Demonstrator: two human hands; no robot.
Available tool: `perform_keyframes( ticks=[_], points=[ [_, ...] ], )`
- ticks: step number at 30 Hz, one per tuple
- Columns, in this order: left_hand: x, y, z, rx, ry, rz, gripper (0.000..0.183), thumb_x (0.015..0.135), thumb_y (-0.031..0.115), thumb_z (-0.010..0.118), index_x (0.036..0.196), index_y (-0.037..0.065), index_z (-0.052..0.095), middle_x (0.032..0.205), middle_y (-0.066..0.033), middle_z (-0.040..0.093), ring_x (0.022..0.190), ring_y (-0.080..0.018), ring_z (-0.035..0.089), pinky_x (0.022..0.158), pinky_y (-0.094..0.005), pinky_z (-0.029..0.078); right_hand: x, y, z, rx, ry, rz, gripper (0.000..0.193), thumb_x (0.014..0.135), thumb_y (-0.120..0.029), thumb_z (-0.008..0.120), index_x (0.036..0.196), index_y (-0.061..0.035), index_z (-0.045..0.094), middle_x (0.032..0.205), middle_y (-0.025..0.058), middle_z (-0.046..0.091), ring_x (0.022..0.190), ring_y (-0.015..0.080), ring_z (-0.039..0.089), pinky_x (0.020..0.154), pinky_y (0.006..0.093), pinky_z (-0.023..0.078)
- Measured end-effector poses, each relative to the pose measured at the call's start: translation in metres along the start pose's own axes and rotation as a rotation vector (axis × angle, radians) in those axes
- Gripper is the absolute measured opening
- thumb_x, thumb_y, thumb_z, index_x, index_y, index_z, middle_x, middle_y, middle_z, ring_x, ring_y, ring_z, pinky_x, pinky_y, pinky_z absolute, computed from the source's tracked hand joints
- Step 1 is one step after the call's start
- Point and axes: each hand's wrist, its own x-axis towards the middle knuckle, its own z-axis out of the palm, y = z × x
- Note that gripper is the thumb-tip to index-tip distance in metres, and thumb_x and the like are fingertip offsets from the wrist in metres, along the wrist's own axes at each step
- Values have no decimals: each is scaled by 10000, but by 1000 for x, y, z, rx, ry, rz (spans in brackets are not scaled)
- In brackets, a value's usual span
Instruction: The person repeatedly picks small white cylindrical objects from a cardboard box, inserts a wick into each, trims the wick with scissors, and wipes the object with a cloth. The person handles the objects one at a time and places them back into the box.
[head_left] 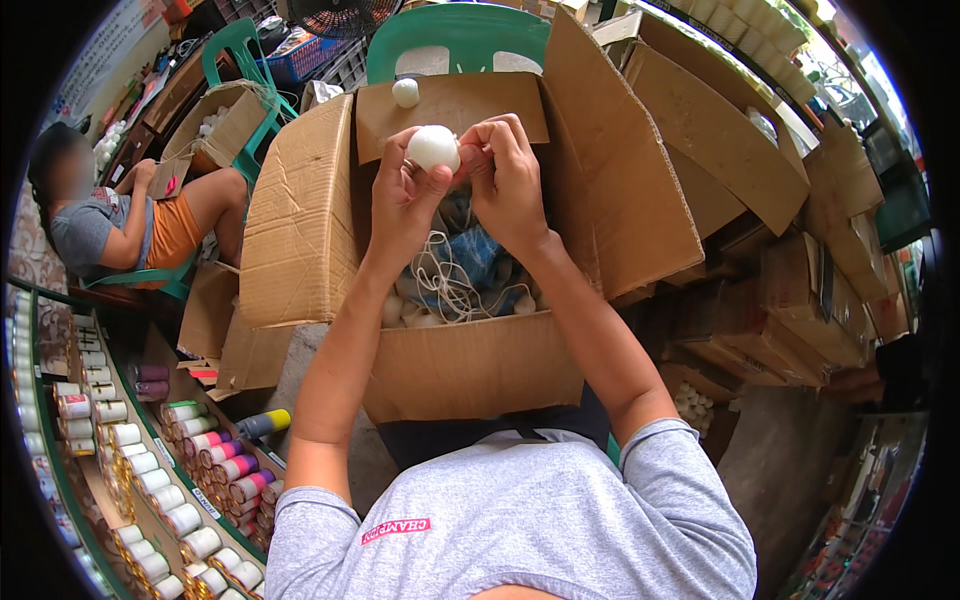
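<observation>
White ball (433, 148) betw. L hand (402, 200) & R hand (508, 180) fingers.

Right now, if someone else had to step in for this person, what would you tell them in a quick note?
Left hand: holds a white ball up over the open cardboard box.
Right hand: fingertips pinch at the ball's side, where a thin white string seems to attach.
In the box: a tangle of white string, more white balls and something blue. One more ball sits on the rear flap.
Done: one ball lifted out.
Left: the balls in the box; how many is hidden.
A seated person is at the left.
</observation>
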Motion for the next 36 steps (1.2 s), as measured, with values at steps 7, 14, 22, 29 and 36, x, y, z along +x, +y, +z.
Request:
perform_keyframes(
  ticks=[7,14,22,29,36],
  points=[
    [6,-10,-16,171,84,91,402,806,-109,692,1130,23,495,1150,-105,589,1002,-160,620,821,-292,585,5,10,-12,47,0,8,129,840,57,630,933,-15,576,869,80,564,658,142,593,578,267,491],
    [4,-5,-12,196,88,66,404,780,-163,672,1105,17,514,1122,-101,602,999,-165,629,798,-290,600,7,-2,-12,-161,-27,-60,144,791,46,679,887,-40,615,802,38,518,592,90,475,502,254,398],
    [5,-6,-11,274,63,110,418,766,-162,686,1109,28,541,1134,-100,614,1012,-179,631,816,-300,592,6,6,-14,-199,-42,-174,181,791,76,649,922,-38,598,836,94,503,674,212,522,555,324,454],
    [5,4,-9,133,103,-14,435,810,24,746,1204,66,568,1082,-52,624,932,-120,627,733,-255,566,6,8,-15,-246,-36,-179,181,816,104,614,934,-33,610,852,106,498,701,232,533,561,326,471],
    [5,6,-21,15,-59,-435,237,943,289,649,885,69,714,796,30,565,769,-37,516,626,-206,405,2,3,-13,-78,-191,-91,198,767,125,627,881,-35,604,866,116,509,717,291,590,615,371,503]
  ],
)
